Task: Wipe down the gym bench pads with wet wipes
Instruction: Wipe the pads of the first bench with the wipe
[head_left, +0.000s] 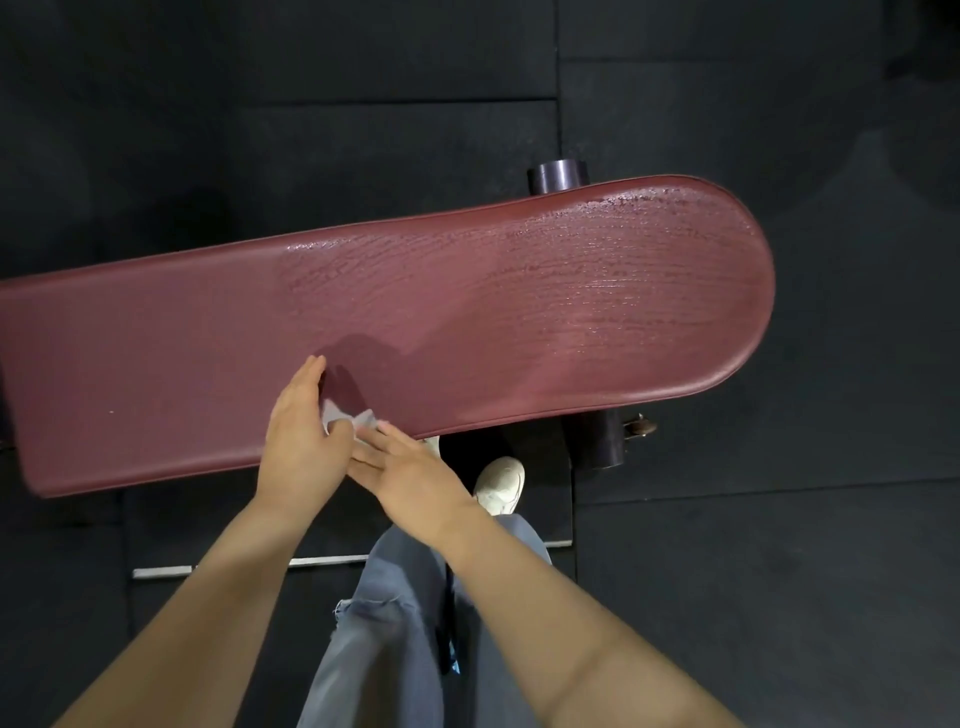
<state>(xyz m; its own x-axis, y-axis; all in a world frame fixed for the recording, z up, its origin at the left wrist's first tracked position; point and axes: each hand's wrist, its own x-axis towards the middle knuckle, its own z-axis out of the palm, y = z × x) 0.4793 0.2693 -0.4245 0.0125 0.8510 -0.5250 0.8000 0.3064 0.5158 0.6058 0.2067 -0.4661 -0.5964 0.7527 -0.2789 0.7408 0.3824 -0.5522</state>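
You are looking straight down at a long maroon bench pad (467, 312) that runs across the view just beyond your hands, its rounded end off to the right of your right hand. Fine streaks of moisture cover that rounded end and the middle of the pad; the stretch to the left of your left hand looks matte and dry. Your left hand (304, 434) lies over the near edge of the pad with its fingers straight and together, fingertips pointing away from you. Your right hand (402, 475) sits just beside it, its straight fingers reaching toward the left hand's thumb. Between the two hands, a small crumpled wet wipe (349, 415) shows on the pad near its front edge; both hands touch it, though you cannot tell which of them pinches it. Below your right hand, a white sneaker (500, 483) stands on the dark rubber floor (779, 519), and grey jeans (395, 623) fill the space between your forearms. A dark cylindrical frame post (597, 439) stands to the right of your right hand, under the pad's front edge.
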